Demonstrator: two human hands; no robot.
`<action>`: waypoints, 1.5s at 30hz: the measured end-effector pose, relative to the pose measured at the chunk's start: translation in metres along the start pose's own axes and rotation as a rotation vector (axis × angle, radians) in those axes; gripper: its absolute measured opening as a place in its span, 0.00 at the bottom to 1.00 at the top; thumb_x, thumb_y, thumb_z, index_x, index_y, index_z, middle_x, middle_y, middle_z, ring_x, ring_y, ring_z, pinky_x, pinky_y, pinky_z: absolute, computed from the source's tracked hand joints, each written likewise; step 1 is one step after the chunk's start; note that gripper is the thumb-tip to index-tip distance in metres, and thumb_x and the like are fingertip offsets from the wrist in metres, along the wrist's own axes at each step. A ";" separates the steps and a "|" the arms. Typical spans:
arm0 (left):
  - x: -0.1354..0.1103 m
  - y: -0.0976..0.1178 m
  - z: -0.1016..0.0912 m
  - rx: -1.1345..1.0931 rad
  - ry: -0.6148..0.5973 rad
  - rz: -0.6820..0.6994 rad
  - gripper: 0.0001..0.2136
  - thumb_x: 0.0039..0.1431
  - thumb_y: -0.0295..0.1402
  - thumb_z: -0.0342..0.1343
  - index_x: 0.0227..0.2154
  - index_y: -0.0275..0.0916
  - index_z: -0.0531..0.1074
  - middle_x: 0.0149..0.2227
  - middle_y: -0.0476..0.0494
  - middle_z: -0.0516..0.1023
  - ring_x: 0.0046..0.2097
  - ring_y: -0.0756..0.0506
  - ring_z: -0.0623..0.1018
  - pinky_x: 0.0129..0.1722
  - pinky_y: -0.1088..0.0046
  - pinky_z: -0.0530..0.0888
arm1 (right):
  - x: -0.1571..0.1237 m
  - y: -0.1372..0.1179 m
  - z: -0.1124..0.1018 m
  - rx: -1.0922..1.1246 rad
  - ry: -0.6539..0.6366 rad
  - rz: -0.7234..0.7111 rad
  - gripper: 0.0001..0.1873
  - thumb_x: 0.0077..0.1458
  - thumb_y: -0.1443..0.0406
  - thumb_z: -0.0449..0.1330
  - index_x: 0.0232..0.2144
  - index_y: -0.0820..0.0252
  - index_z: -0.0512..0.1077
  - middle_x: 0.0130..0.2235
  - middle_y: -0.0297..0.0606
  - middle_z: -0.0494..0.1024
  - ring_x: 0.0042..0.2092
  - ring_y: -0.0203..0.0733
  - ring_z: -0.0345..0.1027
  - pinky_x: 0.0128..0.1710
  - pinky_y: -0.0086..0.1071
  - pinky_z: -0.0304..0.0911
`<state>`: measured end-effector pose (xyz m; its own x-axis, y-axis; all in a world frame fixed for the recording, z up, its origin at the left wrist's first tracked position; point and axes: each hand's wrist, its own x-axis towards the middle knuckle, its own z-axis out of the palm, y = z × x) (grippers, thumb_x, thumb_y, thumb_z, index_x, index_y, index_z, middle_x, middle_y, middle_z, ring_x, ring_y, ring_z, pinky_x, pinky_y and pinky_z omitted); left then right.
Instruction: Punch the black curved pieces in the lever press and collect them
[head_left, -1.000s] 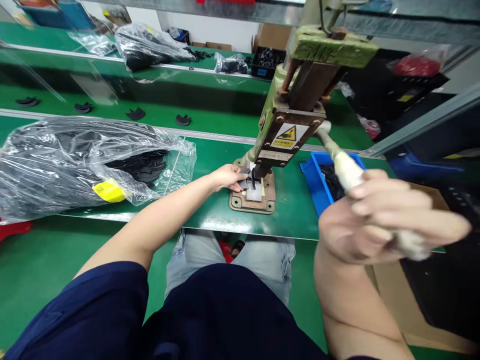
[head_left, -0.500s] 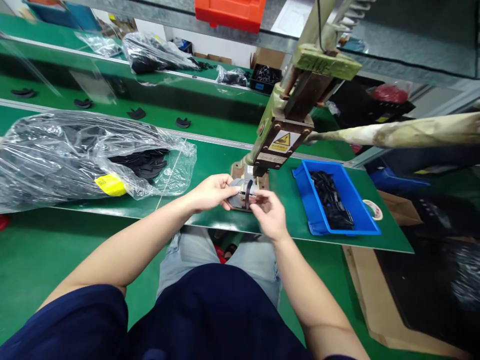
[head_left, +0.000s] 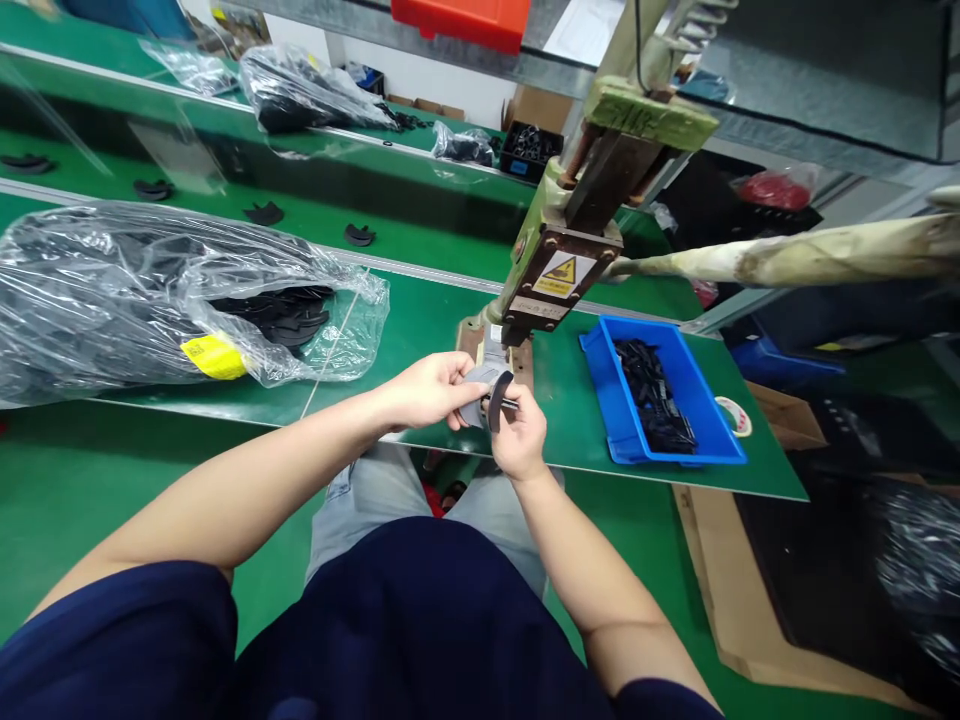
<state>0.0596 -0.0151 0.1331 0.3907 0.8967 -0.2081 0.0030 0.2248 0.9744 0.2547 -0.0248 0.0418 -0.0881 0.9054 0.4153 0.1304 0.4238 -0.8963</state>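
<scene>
In front of the press base, my left hand (head_left: pixel 433 392) is closed, thumb and fingers pinching the edge of a grey rounded piece (head_left: pixel 472 412). My right hand (head_left: pixel 520 437) is closed beside it, its fingers against a curved black plastic piece (head_left: pixel 498 402). That black piece stands on edge across the grey one's right side. A thin, small part (head_left: pixel 510 404) shows by the right fingertips, too small to name. Above both hands is the head of the hand press (head_left: pixel 555 285), with a yellow warning label. My fingers hide part of the grey piece.
To the right stands a blue bin (head_left: pixel 701 415) of black parts, beside a tape roll (head_left: pixel 739 417). A clear plastic bag (head_left: pixel 142 300) of curved black pieces lies on the left. Several more lie behind on a green strip (head_left: pixel 315 228). The press lever (head_left: pixel 780 255) sticks out rightward.
My right hand has moved inward and closed more tightly by the black curved piece. The grey and black pieces now look tilted and nearer to me. The view has shifted slightly.
</scene>
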 end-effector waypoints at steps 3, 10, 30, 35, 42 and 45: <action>0.000 0.002 0.005 0.023 -0.007 0.037 0.19 0.60 0.44 0.71 0.32 0.39 0.67 0.23 0.48 0.80 0.21 0.50 0.78 0.19 0.79 0.75 | -0.001 -0.002 -0.004 -0.024 -0.002 -0.012 0.14 0.61 0.53 0.67 0.41 0.55 0.74 0.39 0.36 0.81 0.37 0.38 0.74 0.40 0.36 0.73; 0.005 -0.002 -0.002 -0.142 -0.115 -0.101 0.25 0.52 0.49 0.76 0.31 0.38 0.67 0.23 0.48 0.79 0.22 0.50 0.79 0.21 0.77 0.77 | -0.003 -0.007 -0.003 -0.079 -0.031 -0.093 0.09 0.67 0.56 0.60 0.42 0.54 0.72 0.37 0.36 0.80 0.36 0.38 0.75 0.37 0.34 0.73; -0.010 -0.018 0.002 0.545 0.246 0.476 0.12 0.63 0.42 0.67 0.32 0.41 0.74 0.47 0.39 0.71 0.54 0.41 0.74 0.47 0.65 0.78 | 0.012 -0.016 -0.022 -0.378 -0.082 -0.401 0.05 0.64 0.62 0.62 0.40 0.55 0.76 0.38 0.40 0.81 0.41 0.43 0.75 0.44 0.41 0.74; -0.005 -0.023 0.000 0.082 0.189 0.184 0.21 0.58 0.48 0.71 0.40 0.41 0.68 0.38 0.48 0.77 0.35 0.49 0.79 0.33 0.72 0.78 | 0.011 -0.018 -0.022 -0.361 -0.136 -0.348 0.07 0.65 0.62 0.62 0.45 0.52 0.77 0.42 0.40 0.83 0.45 0.44 0.78 0.46 0.42 0.76; 0.026 -0.050 -0.056 -0.045 0.303 -0.096 0.20 0.58 0.44 0.72 0.36 0.37 0.69 0.25 0.48 0.78 0.23 0.51 0.77 0.22 0.79 0.74 | -0.004 -0.009 -0.050 -0.370 -0.095 -0.200 0.18 0.66 0.63 0.60 0.58 0.51 0.73 0.53 0.44 0.81 0.55 0.48 0.77 0.55 0.48 0.76; 0.069 -0.057 -0.095 -0.099 0.521 -0.247 0.17 0.60 0.38 0.72 0.34 0.38 0.68 0.24 0.45 0.78 0.21 0.50 0.76 0.21 0.78 0.74 | -0.019 -0.006 -0.072 -0.392 -0.039 -0.152 0.16 0.66 0.63 0.59 0.55 0.50 0.74 0.50 0.44 0.80 0.51 0.48 0.77 0.51 0.47 0.78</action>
<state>-0.0008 0.0700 0.0555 -0.1150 0.8767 -0.4672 -0.0596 0.4634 0.8842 0.3270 -0.0425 0.0511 -0.1716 0.8335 0.5252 0.4786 0.5365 -0.6951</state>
